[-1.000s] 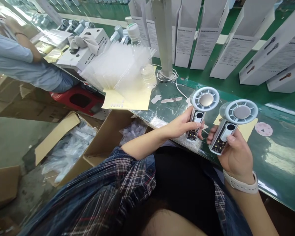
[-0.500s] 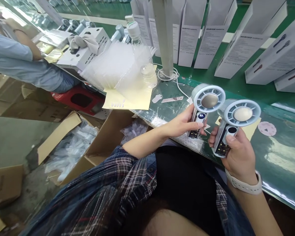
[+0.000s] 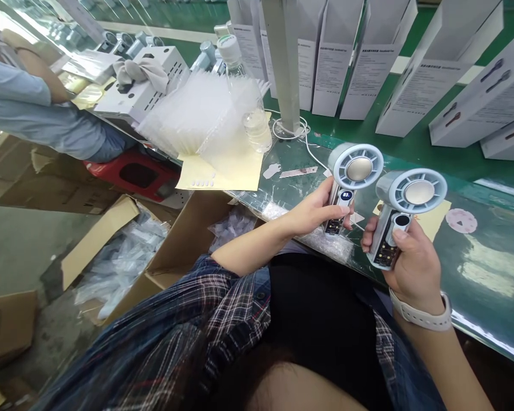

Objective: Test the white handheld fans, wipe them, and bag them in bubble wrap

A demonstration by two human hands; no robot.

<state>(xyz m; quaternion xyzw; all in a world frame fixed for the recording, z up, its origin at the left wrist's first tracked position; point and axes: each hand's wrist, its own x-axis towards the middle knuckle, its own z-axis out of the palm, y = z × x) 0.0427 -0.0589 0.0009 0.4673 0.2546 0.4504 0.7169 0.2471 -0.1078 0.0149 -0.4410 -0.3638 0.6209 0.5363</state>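
My left hand (image 3: 321,208) grips a light-blue handheld fan (image 3: 341,197) by its handle, thumb across the front. Its small round display is lit and reads 83. In my right hand (image 3: 415,257) is a second light-blue handheld fan (image 3: 386,240), with a dark display and my thumb beside the oval control panel. Both fans are upright, slightly tilted, with their round grilles and silver centres facing me. They are held side by side, apart, above the front edge of the green worktable (image 3: 492,240).
White fan boxes (image 3: 381,68) stand behind a metal post (image 3: 282,68). Clear plastic sleeves (image 3: 188,111) and a bottle (image 3: 257,125) lie left on yellow paper (image 3: 223,174). Cardboard boxes (image 3: 175,245) with plastic bags are below. Another person (image 3: 60,114) sits at far left.
Both fans and my hands have shifted slightly left and up in view. The display on the left fan is lit in both frames; the right one stays dark.
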